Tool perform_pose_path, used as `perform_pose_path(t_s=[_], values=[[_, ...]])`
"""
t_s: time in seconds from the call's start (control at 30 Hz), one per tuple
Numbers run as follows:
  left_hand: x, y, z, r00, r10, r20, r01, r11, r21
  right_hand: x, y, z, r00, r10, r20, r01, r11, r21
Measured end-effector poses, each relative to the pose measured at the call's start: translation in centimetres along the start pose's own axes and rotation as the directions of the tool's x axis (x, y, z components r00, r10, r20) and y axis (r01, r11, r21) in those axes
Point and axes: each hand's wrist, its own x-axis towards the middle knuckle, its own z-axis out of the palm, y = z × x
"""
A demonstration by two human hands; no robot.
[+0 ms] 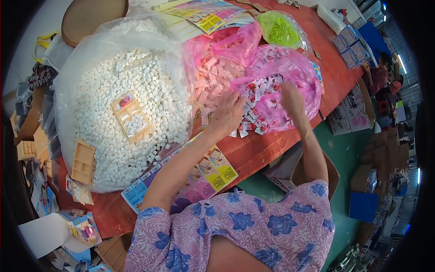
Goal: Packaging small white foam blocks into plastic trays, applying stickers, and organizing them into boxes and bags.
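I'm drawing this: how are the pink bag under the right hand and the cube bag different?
The pink bag holds small red-and-white packets, the cube bag white cubes. The cube bag looks colourless and much bigger than the tinted pink bag. Both are see-through plastic.

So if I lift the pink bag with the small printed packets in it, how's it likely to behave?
The pink bag will probably be floppy, as its thin film looks creased and slack. The small packets lie loose at its opening, so some could spill if it tips.
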Motion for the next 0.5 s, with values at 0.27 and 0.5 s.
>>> perform_pose_path(t_s=[0.27,0.5], values=[[-0.4,0.4,-1.6,0.996,0.002,-0.091,0.006,0.996,0.084,-2.3,-7.1,2.5,0.974,-0.195,0.118,0.209,0.970,-0.122],[-2.6,-0.9,-3.0,0.996,-0.069,-0.050,0.077,0.979,0.190,-1.3,-9.1,0.2,0.940,-0.317,0.129,0.285,0.934,0.215]])
